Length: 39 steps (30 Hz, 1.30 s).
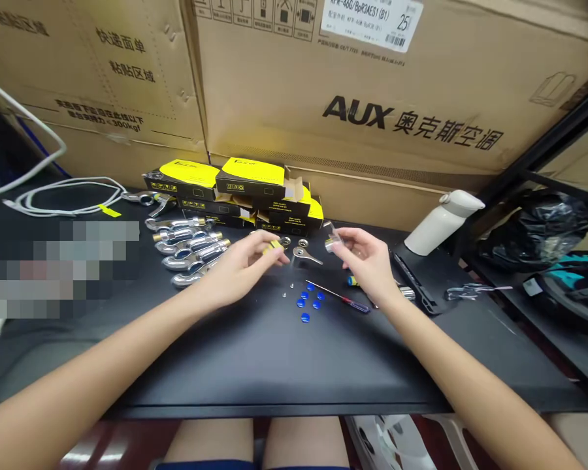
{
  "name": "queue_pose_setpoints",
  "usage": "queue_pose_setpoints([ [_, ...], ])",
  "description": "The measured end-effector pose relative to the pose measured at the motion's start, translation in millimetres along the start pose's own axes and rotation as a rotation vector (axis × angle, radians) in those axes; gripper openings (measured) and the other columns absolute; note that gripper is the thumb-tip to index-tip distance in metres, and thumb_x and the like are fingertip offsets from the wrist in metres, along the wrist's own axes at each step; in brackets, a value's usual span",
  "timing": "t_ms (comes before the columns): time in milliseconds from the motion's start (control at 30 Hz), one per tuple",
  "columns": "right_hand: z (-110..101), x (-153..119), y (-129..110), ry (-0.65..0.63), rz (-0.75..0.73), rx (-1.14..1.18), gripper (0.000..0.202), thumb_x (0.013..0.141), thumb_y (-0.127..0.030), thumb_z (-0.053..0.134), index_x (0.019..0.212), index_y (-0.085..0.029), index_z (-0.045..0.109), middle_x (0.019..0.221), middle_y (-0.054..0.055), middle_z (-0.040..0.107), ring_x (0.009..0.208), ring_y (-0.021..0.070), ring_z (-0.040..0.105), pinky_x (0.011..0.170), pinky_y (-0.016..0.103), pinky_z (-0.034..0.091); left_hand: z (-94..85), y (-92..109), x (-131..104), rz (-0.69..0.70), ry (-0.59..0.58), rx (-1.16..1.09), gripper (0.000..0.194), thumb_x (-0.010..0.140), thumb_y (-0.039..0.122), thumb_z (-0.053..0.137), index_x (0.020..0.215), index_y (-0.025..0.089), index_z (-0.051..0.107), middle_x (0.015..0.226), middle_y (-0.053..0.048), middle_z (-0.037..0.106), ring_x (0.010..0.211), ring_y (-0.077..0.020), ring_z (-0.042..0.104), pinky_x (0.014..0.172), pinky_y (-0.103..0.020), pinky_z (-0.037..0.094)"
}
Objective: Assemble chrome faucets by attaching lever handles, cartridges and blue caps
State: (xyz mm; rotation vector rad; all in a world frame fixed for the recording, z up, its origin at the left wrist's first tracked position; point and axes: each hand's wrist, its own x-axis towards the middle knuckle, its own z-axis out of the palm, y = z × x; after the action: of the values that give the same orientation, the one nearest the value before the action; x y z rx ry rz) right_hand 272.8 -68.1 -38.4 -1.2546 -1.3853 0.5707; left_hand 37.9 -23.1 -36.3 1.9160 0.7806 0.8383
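Note:
My left hand point(255, 261) is closed around a small yellow piece point(274, 245), whose kind I cannot make out. In the fingers of my right hand point(360, 254) is a small transparent and silvery piece point(330, 244), partly hidden by the thumb. Between the hands lie a chrome lever handle point(306, 254) and small metal rings point(303, 243). Nearer to me are several blue discs point(305, 318), two tiny metal bits point(291, 285) and a screwdriver point(343, 299) with a red and dark handle. Behind my right wrist, a chrome part with a blue-and-yellow end point(353, 281) is partly covered.
Several chrome taps point(191, 247) lie left of my left hand. Black-and-yellow boxes point(255, 176) are stacked behind, against large cartons point(372, 85). A white bottle point(441, 222) and a black bar point(414, 281) occupy the right. A white cable point(73, 202) coils at left on the black table point(264, 372).

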Motion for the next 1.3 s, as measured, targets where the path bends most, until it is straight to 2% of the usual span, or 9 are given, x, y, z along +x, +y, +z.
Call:
queue_pose_setpoints([
  [67,-7.5,3.0,3.8,-0.094,-0.061,-0.195,0.019,0.076,-0.025,0.067,0.093,-0.019,0.070,0.089,0.003,0.065,0.068,0.0120,0.054,0.051,0.022,0.043,-7.2,-3.1,3.3,0.025,0.073,0.166,0.027,0.091,0.045,0.049,0.101,0.020,0.056,0.098,-0.005,0.070,0.091,-0.0204,0.065,0.084,-0.034,0.048],
  [200,-12.2,-0.7,3.1,-0.327,-0.180,-0.479,0.016,0.074,-0.018,0.064,0.088,-0.019,0.072,0.088,0.003,0.061,0.060,0.0095,0.051,0.052,0.024,0.043,-17.7,-8.2,6.8,0.123,0.081,0.500,0.029,0.081,0.047,0.061,0.089,0.021,0.068,0.094,-0.005,0.068,0.082,-0.0217,0.063,0.076,-0.033,0.046],
  [400,-10.7,-4.0,3.7,-0.415,-0.279,-0.614,0.008,0.075,-0.016,0.064,0.083,-0.017,0.065,0.080,0.001,0.061,0.060,0.0102,0.054,0.058,0.024,0.044,-19.9,-14.9,6.8,0.108,0.049,0.565,0.023,0.076,0.039,0.064,0.091,0.024,0.072,0.089,-0.003,0.072,0.081,-0.0226,0.064,0.076,-0.033,0.046],
  [567,-10.6,-3.3,6.7,-0.424,-0.276,-0.638,0.005,0.077,-0.016,0.065,0.081,-0.017,0.062,0.079,0.001,0.060,0.063,0.0111,0.055,0.061,0.024,0.044,-19.6,-15.9,6.6,0.085,0.043,0.586,0.024,0.076,0.039,0.066,0.091,0.022,0.072,0.087,-0.004,0.073,0.079,-0.0235,0.065,0.075,-0.033,0.045],
  [733,-11.9,-2.7,8.6,-0.387,-0.269,-0.708,0.008,0.079,-0.023,0.066,0.084,-0.018,0.063,0.085,0.002,0.060,0.067,0.0130,0.055,0.065,0.027,0.045,-17.5,-19.1,8.1,0.213,0.006,0.631,0.025,0.080,0.041,0.063,0.093,0.021,0.073,0.096,-0.007,0.064,0.088,-0.0240,0.059,0.080,-0.036,0.046],
  [900,-11.7,-1.4,12.6,-0.358,-0.373,-0.764,0.034,0.082,-0.031,0.066,0.114,-0.022,0.060,0.116,0.008,0.059,0.101,0.0245,0.054,0.085,0.040,0.048,-14.4,-23.4,10.1,0.277,0.033,0.651,0.027,0.082,0.041,0.062,0.097,0.022,0.073,0.104,-0.008,0.059,0.098,-0.0246,0.054,0.090,-0.040,0.044],
  [967,-9.3,-1.6,15.9,-0.395,-0.425,-0.758,0.036,0.086,-0.030,0.062,0.120,-0.021,0.057,0.119,0.009,0.059,0.107,0.0256,0.052,0.092,0.043,0.046,-13.5,-24.0,10.6,0.290,0.048,0.651,0.027,0.083,0.041,0.062,0.098,0.022,0.073,0.104,-0.008,0.058,0.099,-0.0246,0.053,0.091,-0.040,0.044],
  [1100,-2.8,-3.3,21.6,-0.432,-0.476,-0.779,0.035,0.090,-0.025,0.055,0.125,-0.019,0.056,0.123,0.011,0.057,0.110,0.0255,0.051,0.094,0.045,0.046,-13.6,-25.6,11.6,0.308,0.069,0.657,0.027,0.084,0.041,0.061,0.100,0.022,0.072,0.109,-0.009,0.058,0.102,-0.0255,0.051,0.093,-0.041,0.042],
  [1300,3.2,-3.5,23.5,-0.407,-0.524,-0.796,0.030,0.093,-0.020,0.051,0.122,-0.023,0.059,0.126,0.011,0.056,0.113,0.0247,0.051,0.094,0.045,0.045,-13.9,-27.8,17.2,0.238,-0.030,0.586,0.026,0.084,0.041,0.059,0.100,0.024,0.070,0.106,-0.006,0.065,0.102,-0.0252,0.053,0.092,-0.040,0.042],
])
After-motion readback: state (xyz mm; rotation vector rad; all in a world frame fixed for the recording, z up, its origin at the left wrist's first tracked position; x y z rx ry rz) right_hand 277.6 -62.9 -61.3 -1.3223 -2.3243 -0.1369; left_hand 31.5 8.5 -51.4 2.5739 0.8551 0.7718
